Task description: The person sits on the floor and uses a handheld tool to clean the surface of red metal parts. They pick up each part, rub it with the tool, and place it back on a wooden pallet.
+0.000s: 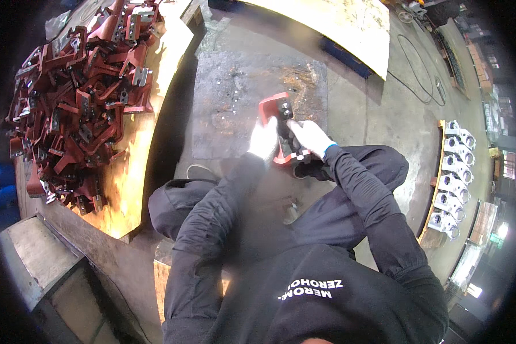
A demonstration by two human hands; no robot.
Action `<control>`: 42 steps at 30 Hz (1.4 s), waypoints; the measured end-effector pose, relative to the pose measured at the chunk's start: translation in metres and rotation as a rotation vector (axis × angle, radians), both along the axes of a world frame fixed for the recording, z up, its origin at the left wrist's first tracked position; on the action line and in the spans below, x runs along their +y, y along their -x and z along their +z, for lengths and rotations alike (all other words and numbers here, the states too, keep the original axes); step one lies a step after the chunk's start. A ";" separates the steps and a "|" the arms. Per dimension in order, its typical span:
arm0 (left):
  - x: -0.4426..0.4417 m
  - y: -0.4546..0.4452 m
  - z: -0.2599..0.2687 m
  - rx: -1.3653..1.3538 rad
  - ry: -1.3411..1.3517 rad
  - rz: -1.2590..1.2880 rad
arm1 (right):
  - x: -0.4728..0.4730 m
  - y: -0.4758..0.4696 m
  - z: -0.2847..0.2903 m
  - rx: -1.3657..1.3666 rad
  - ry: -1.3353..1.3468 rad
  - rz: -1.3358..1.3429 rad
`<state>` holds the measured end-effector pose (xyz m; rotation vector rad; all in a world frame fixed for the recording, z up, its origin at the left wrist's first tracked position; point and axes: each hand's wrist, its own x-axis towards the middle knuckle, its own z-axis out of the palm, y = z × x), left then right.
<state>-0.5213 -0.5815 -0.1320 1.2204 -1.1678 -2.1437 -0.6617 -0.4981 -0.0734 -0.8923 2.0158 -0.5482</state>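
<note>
Both of my hands wear white gloves. In front of me, a red metal bracket with dark fittings is held in the air over a stained metal plate on the floor. My left hand grips the bracket's left side, its fingers wrapped around the edge. At the right side, my right hand has its fingertips on or close against the dark part of the bracket; blur and overexposure hide whether they pinch anything. The stained plate carries small bright bits and rust-coloured patches.
Many similar red brackets are heaped on a wooden board at left. Another board stands ahead, raised on dark blue supports. Silver metal castings line a wooden pallet at right. A cable lies on the floor; a metal box is at lower left.
</note>
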 end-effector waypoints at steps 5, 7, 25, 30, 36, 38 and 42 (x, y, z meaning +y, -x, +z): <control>-0.005 -0.005 0.034 -0.052 -0.263 0.043 | 0.003 0.000 0.035 0.704 0.026 0.307; -0.006 -0.001 0.040 -0.026 -0.295 0.063 | 0.004 0.008 0.031 0.796 0.040 0.388; -0.014 -0.011 0.019 -0.024 -0.306 -0.005 | 0.002 0.028 -0.098 0.128 0.094 0.436; -0.014 -0.015 0.002 -0.141 -0.116 -0.106 | -0.024 0.018 -0.042 -0.007 0.266 0.459; -0.005 -0.018 0.019 -0.147 -0.124 -0.096 | -0.019 0.010 0.038 0.215 0.112 0.376; -0.011 -0.012 0.024 -0.111 -0.177 -0.050 | -0.006 0.014 0.031 0.320 0.214 0.358; -0.009 -0.006 0.030 -0.041 -0.319 -0.013 | 0.011 0.014 -0.023 -0.087 0.076 0.074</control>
